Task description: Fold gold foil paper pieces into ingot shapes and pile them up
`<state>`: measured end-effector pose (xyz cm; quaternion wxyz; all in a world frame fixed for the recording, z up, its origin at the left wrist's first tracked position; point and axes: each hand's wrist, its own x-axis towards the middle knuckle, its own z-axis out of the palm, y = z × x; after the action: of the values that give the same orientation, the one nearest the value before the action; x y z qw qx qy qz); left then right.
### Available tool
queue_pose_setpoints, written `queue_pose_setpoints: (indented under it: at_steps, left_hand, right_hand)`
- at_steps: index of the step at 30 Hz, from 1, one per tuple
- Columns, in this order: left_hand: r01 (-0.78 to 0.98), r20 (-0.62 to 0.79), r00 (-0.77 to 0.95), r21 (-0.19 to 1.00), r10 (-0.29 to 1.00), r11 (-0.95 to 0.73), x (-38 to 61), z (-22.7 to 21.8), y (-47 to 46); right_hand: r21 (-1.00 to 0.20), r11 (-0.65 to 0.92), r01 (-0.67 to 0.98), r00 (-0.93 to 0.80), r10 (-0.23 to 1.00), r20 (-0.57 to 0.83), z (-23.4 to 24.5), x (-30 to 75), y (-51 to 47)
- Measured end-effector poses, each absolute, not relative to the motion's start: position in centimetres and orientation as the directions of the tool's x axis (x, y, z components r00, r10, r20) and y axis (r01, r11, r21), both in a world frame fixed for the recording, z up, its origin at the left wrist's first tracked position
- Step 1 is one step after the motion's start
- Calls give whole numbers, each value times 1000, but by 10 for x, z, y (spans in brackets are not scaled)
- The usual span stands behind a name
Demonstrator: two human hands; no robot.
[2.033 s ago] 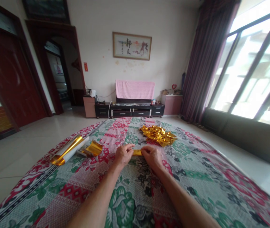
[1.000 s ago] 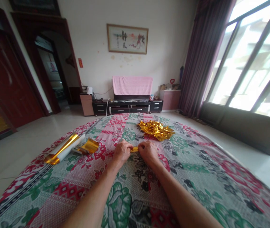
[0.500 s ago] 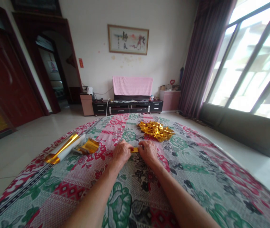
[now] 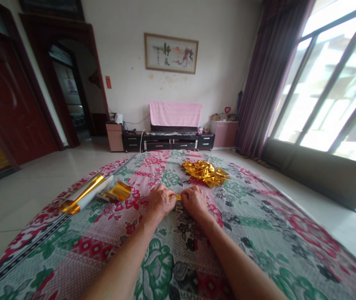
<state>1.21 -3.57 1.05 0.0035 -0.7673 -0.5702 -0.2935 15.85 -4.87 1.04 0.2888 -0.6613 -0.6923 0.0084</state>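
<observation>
Foil strip [image 4: 179, 197], golden and narrow, is held between two hands over the middle of the flowered cloth [image 4: 153, 266]; whether the cloth is touched by it cannot be told. Its left end is pinched by the left hand [image 4: 161, 201], its right end by the right hand [image 4: 194, 201] — the fingers of both are curled and clamped on the foil, and only a short stretch is left uncovered between them. Just beyond the right hand, a crumpled heap of gold foil [image 4: 206, 173] is spread on the cloth. To the left, a roll of gold-and-white sheet [image 4: 87, 195] is laid slantwise, with a smaller curled gold piece [image 4: 120, 191] set just beside it, nearer the left hand. Past the far edge, a low black cabinet [image 4: 171, 143] is seen, and above it hangs a pink towel [image 4: 176, 113].
</observation>
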Motion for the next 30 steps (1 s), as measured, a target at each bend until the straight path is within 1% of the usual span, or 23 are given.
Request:
queue_pose_setpoints:
  at_steps: [5, 8, 11, 17, 22, 27, 30]
  left_hand:
    - [901, 452, 100, 338, 886, -274, 19, 12, -40]
    - [905, 446, 87, 339, 891, -258, 20, 13, -40]
    - [897, 430, 111, 346, 896, -277, 16, 13, -38]
    - [851, 343, 216, 393, 914, -348, 3, 10, -27]
    - [828, 317, 288, 392, 904, -401, -5, 9, -23]
    - [840, 303, 270, 391, 914, -377, -3, 10, -24]
    - [867, 336, 218, 365, 916, -340, 2, 10, -27]
  right_hand:
    - [-389, 121, 913, 43, 921, 387, 10, 159, -49]
    - [-392, 126, 911, 42, 918, 395, 10, 159, -49]
    - [-388, 136, 912, 36, 914, 405, 10, 159, -49]
    - [-391, 148, 908, 26, 913, 407, 10, 160, -49]
    - [-409, 155, 899, 25, 915, 403, 9, 161, -48]
    - [-417, 150, 896, 35, 914, 405, 10, 160, -49]
    - [-413, 145, 899, 40, 912, 409, 9, 160, -49]
